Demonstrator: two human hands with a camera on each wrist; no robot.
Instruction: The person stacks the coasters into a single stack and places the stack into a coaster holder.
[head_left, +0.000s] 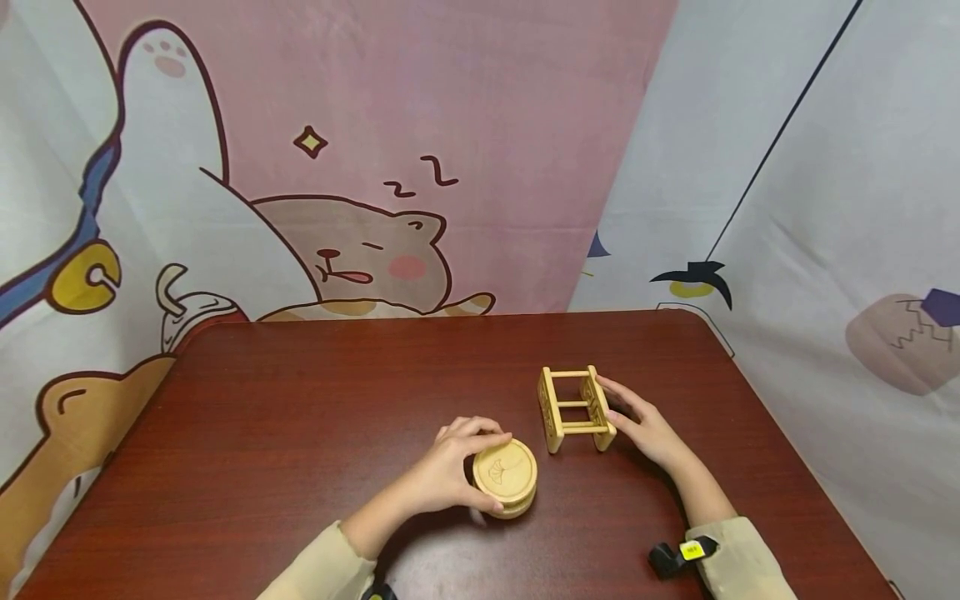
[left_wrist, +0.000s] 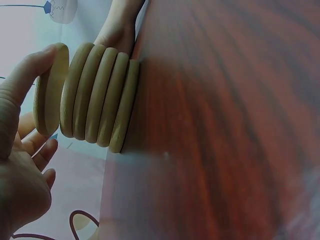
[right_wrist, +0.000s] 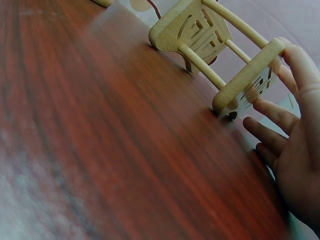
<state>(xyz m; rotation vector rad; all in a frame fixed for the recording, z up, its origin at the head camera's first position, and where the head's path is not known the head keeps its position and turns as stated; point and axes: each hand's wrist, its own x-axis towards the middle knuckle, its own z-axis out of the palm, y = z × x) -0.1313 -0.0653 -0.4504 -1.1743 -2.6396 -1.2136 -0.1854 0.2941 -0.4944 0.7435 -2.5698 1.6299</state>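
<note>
My left hand [head_left: 450,471] grips a round, pale wooden coaster [head_left: 506,468] with a carved leaf on its face. In the left wrist view, this coaster is tilted a little apart from a stack of several matching coasters [left_wrist: 97,95] standing on the table, with my thumb on its rim. To the right stands a small wooden coaster rack [head_left: 572,427], with cut-out side panels joined by round bars. Fairly straight fingers of my right hand [head_left: 651,429] touch the rack's right side panel [right_wrist: 250,75] from outside.
The dark reddish wooden table [head_left: 300,400] reaches back to a cloth backdrop [head_left: 525,150] printed with cartoon animals. Another cloth [head_left: 825,250] hangs along the right side. A black strap device [head_left: 682,554] sits at my right wrist.
</note>
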